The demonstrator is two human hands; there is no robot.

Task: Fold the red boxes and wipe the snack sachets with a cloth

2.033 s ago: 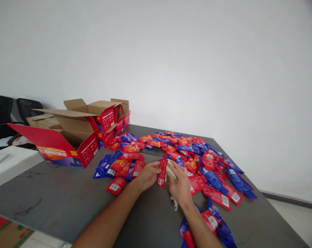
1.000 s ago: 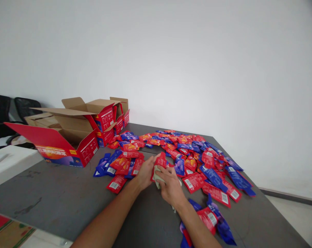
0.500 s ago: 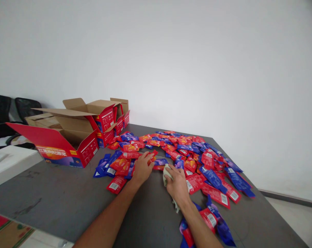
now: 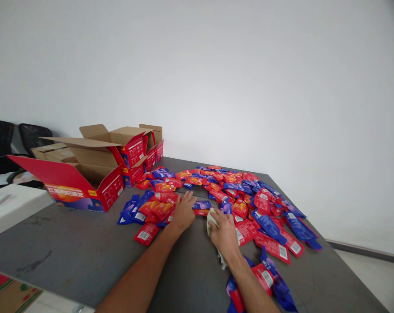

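My left hand (image 4: 183, 212) rests at the right edge of a small pile of red and orange packets (image 4: 157, 208), its fingers stretched out and apart. Nothing shows in its grasp. Closed around a pale, crumpled cloth (image 4: 211, 219), my right hand (image 4: 224, 229) sits low over the table, and a strip of the cloth hangs out below the palm. Between the two hands lies a purple packet (image 4: 202, 204) with a red one under it. Red packets with barcodes (image 4: 246, 231) lie just right of my right hand.
Many red and blue packets (image 4: 239, 187) spread across the dark table (image 4: 187, 269). A few more (image 4: 265, 278) lie under my right forearm. Open red cartons (image 4: 110, 191) stand at the left, beside a white box (image 4: 17, 204). A wall (image 4: 216, 87) rises behind the table.
A red packet under my left fingers has moved left onto the small pile, and my left hand has let go of it. My right hand with the cloth has barely moved.
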